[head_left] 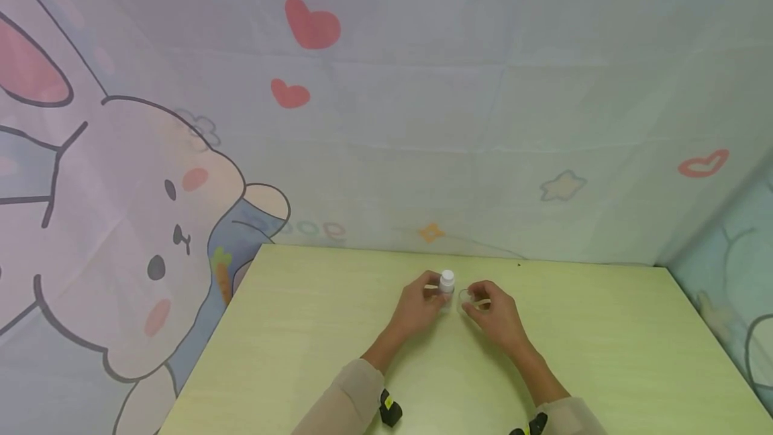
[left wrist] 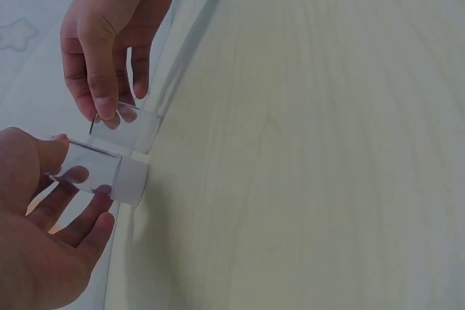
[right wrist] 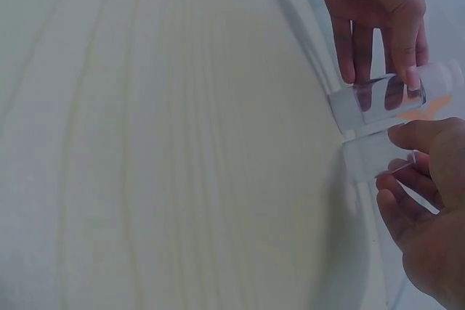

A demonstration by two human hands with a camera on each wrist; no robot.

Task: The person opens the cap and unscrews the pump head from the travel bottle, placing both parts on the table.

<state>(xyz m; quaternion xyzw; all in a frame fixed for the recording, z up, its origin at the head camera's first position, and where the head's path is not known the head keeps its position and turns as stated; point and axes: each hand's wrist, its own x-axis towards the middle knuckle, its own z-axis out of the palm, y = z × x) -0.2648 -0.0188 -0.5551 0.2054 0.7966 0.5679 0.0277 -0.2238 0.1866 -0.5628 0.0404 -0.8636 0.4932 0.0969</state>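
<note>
My left hand [head_left: 417,305] pinches a small clear bottle [right wrist: 391,97] between thumb and fingers. The bottle stands upright on the table, with a white cap [head_left: 447,276] on top and a whitish band [left wrist: 131,181] at its lower end. Beside it, my right hand [head_left: 498,317] holds a clear, cup-like piece [right wrist: 370,156] by its upper part, thumb on one side and fingers on the other. That clear piece also rests on the table, close to the bottle. In the head view it is hard to make out against the tabletop.
Both hands work near the back of a pale yellow-green table [head_left: 314,327]. A fabric backdrop [head_left: 423,153] with a printed rabbit and hearts hangs right behind the table's back edge. Black wrist straps [head_left: 390,408] sit over the beige sleeves [head_left: 347,398].
</note>
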